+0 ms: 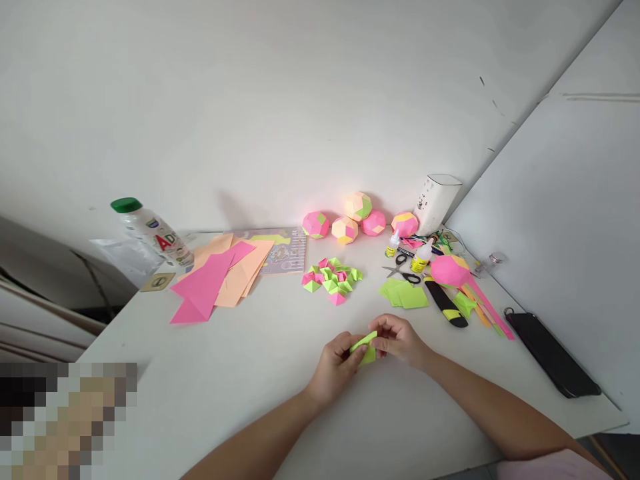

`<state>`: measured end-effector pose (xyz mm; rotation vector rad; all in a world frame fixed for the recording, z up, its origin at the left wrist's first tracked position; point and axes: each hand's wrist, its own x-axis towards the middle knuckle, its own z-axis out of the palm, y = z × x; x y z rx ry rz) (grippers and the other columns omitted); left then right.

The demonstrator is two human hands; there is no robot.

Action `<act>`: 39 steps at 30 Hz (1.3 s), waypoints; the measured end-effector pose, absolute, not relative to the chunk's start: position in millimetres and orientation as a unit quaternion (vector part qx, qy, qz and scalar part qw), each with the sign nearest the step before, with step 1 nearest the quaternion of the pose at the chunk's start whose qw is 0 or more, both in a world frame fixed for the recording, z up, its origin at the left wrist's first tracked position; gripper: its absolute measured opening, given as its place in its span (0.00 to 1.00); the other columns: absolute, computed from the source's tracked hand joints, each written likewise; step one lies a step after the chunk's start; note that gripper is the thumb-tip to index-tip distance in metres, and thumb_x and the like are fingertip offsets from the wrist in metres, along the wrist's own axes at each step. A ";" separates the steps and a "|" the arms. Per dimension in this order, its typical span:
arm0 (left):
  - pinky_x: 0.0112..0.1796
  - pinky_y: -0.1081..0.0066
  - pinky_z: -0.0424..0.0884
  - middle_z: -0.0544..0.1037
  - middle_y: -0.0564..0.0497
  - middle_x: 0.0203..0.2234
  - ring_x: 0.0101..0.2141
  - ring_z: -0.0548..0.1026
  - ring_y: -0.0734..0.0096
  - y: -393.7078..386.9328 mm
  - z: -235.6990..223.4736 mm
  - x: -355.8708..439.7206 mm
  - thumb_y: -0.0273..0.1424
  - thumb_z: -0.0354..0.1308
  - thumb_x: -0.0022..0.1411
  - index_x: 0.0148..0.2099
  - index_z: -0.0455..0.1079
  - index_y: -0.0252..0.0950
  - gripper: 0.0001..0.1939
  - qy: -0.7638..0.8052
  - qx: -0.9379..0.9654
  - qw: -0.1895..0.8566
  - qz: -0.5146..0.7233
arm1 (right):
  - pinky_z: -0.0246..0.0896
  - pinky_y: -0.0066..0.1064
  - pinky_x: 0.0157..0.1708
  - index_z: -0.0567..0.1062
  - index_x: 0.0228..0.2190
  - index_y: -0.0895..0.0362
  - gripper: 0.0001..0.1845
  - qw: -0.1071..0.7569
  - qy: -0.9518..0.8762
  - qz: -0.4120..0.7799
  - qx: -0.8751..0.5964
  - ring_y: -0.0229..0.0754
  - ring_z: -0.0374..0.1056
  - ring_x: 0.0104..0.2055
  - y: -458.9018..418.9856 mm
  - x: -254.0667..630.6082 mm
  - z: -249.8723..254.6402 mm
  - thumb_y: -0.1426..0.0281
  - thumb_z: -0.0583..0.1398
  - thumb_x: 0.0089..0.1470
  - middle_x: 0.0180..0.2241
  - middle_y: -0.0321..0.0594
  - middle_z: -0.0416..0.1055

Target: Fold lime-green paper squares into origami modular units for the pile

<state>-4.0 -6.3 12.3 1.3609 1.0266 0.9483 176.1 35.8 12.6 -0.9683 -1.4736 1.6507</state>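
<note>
Both my hands meet over the white table (240, 373), pinching one small green paper piece (367, 347). My left hand (336, 368) grips its left end with curled fingers. My right hand (400, 339) pinches the right end from above. The paper is partly folded and partly hidden by my fingers. A short way behind my hands lies a heap of folded pink and green paper units (331, 277), and to its right a small stack of green paper squares (404, 293).
Pink and orange sheets (220, 277) lie at the back left beside a tipped plastic bottle (150, 230). Several paper balls (357, 217) stand by the wall. Scissors (403, 270), glue bottles (421, 257), a knife (447, 303) and a black phone (553, 353) lie at right.
</note>
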 end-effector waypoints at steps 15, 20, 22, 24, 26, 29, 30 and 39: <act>0.24 0.75 0.59 0.62 0.53 0.24 0.23 0.61 0.76 -6.1 12.0 -4.3 0.38 0.51 0.60 0.41 0.75 0.39 0.14 0.441 0.602 0.535 0.396 | 0.61 0.26 0.21 0.73 0.27 0.60 0.11 0.352 -0.579 0.628 -0.383 0.33 0.64 0.20 35.7 175.6 16.7 0.65 0.66 0.42 0.20 0.33 0.67; 0.25 0.75 0.60 0.63 0.53 0.24 0.24 0.62 0.75 -5.8 12.0 -4.7 0.37 0.52 0.60 0.41 0.75 0.38 0.14 0.443 0.609 0.527 0.395 | 0.60 0.26 0.21 0.73 0.26 0.60 0.10 0.350 -0.583 0.631 -0.375 0.33 0.64 0.20 36.2 176.7 15.3 0.66 0.65 0.44 0.20 0.33 0.68; 0.25 0.75 0.60 0.63 0.52 0.24 0.24 0.62 0.75 -5.8 11.6 -4.8 0.37 0.52 0.60 0.41 0.75 0.38 0.14 0.442 0.611 0.524 0.396 | 0.60 0.26 0.21 0.73 0.26 0.60 0.10 0.351 -0.581 0.633 -0.372 0.33 0.63 0.20 36.2 177.2 15.5 0.66 0.65 0.44 0.20 0.34 0.67; 0.25 0.75 0.60 0.64 0.52 0.24 0.25 0.62 0.74 -5.8 11.3 -4.6 0.38 0.52 0.59 0.40 0.75 0.37 0.14 0.440 0.611 0.524 0.398 | 0.60 0.26 0.21 0.73 0.26 0.60 0.10 0.351 -0.578 0.637 -0.371 0.33 0.63 0.20 36.3 177.2 16.5 0.66 0.65 0.44 0.20 0.34 0.67; 0.25 0.75 0.59 0.64 0.52 0.24 0.25 0.62 0.74 -5.9 11.5 -4.2 0.38 0.52 0.59 0.40 0.75 0.37 0.14 0.440 0.609 0.526 0.398 | 0.60 0.26 0.21 0.73 0.25 0.60 0.09 0.352 -0.577 0.638 -0.370 0.33 0.63 0.20 36.3 177.0 17.8 0.66 0.65 0.44 0.20 0.34 0.67; 0.25 0.75 0.59 0.64 0.51 0.24 0.25 0.62 0.74 -5.9 12.3 -3.8 0.38 0.52 0.59 0.39 0.75 0.37 0.14 0.441 0.604 0.530 0.399 | 0.59 0.26 0.21 0.72 0.24 0.60 0.09 0.354 -0.574 0.639 -0.369 0.33 0.62 0.20 36.4 176.7 18.6 0.67 0.65 0.43 0.20 0.34 0.67; 0.24 0.75 0.59 0.65 0.51 0.24 0.25 0.62 0.74 -5.8 12.7 -3.8 0.38 0.52 0.59 0.39 0.75 0.37 0.14 0.442 0.602 0.531 0.400 | 0.59 0.26 0.20 0.72 0.24 0.60 0.09 0.356 -0.573 0.640 -0.369 0.33 0.62 0.20 36.5 176.7 18.5 0.67 0.65 0.43 0.20 0.34 0.67; 0.24 0.75 0.59 0.64 0.53 0.22 0.23 0.61 0.75 -4.9 16.1 -3.4 0.42 0.54 0.56 0.32 0.74 0.34 0.15 0.448 0.567 0.565 0.399 | 0.60 0.26 0.20 0.72 0.23 0.60 0.10 0.369 -0.584 0.630 -0.356 0.33 0.62 0.20 36.6 177.4 21.8 0.65 0.63 0.46 0.23 0.35 0.67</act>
